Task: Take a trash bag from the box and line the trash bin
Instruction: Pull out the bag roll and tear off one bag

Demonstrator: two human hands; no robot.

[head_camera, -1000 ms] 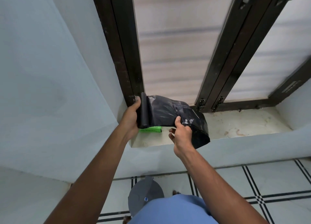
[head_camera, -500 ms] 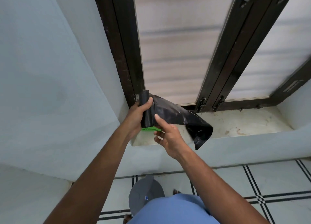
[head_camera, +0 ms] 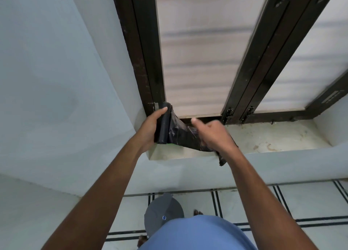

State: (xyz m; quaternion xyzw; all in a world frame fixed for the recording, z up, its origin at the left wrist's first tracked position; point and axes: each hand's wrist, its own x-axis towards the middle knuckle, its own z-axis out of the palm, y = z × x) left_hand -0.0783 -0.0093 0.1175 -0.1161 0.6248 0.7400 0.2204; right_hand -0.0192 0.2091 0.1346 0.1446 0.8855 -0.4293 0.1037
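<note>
My left hand (head_camera: 148, 129) grips a black roll of trash bags (head_camera: 163, 124), held upright above the left end of the window sill. One black trash bag (head_camera: 183, 135) stretches from the roll to the right. My right hand (head_camera: 212, 132) is closed on that bag, thumb pointing left; the bag's loose end hangs below my wrist over the sill's edge. A sliver of the green box (head_camera: 171, 144) shows under the roll; the rest is hidden. The grey trash bin (head_camera: 162, 210) with its lid on stands on the floor below, next to my feet.
The pale stained window sill (head_camera: 273, 138) runs to the right under dark-framed frosted windows (head_camera: 194, 61). A light wall (head_camera: 56, 99) closes in on the left. The floor (head_camera: 310, 202) below has white tiles with black lines.
My right hand has slid along the bag to the right and closed on it, pulling it taut from the roll. The bag's loose end now hangs lower over the sill edge.
</note>
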